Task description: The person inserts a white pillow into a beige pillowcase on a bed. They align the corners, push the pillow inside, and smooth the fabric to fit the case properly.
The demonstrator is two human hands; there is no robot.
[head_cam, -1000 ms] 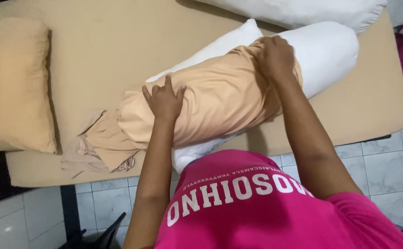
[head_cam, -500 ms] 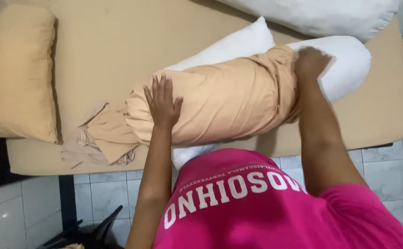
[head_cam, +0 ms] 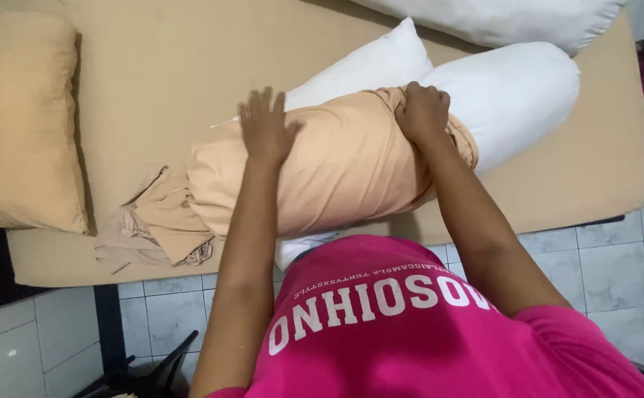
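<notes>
The person is drawing a tan cover (head_cam: 336, 166) along a long white bolster (head_cam: 506, 92) that is lying across the mattress (head_cam: 152, 74); most of the bolster is already sitting inside it, with only the rounded end at the person's right showing bare. The right hand (head_cam: 421, 110) is bunching and gripping the cover's open edge, while the left hand (head_cam: 264, 129) is pressing flat on the covered part, fingers spread. The loose closed end (head_cam: 152, 228) is lying crumpled near the mattress edge, waiting to be filled and smoothed.

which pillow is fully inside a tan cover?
The square tan pillow at the mattress's left end. The bolster under both hands is only part-covered, its end bare white; the other two are bare white.
</notes>
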